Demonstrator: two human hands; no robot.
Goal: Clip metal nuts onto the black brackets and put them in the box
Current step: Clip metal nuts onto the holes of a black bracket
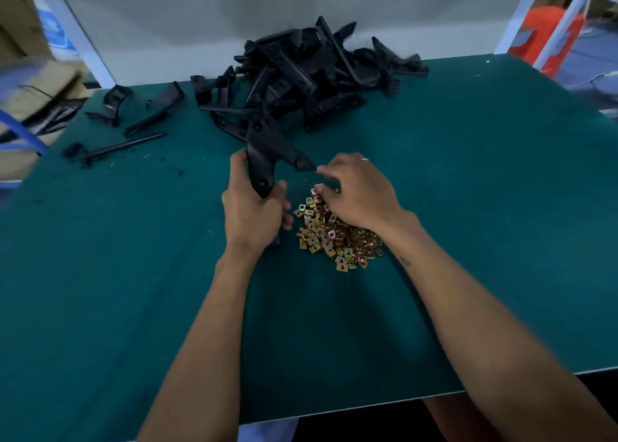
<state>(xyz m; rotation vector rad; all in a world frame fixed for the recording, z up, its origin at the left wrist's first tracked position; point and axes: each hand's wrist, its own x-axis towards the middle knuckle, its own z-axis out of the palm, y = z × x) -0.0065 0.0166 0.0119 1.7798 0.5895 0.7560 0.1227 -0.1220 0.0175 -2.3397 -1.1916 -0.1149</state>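
My left hand [249, 204] grips the lower arm of a black bracket [271, 150], which stands tilted above the green table [468, 207]. My right hand [359, 191] hovers over a heap of gold and copper metal nuts [334, 237], fingers curled, its fingertips beside the bracket's right tip. A small nut seems pinched in its fingers near the heap's top; the blur hides the grip. A big pile of black brackets [307, 77] lies at the table's far middle.
Loose black brackets [113, 104] and a thin black rod [117, 147] lie at the far left. Cardboard boxes [20, 74] stand beyond the left edge. A white wall panel [267, 10] backs the table. Its near edge runs below my forearms.
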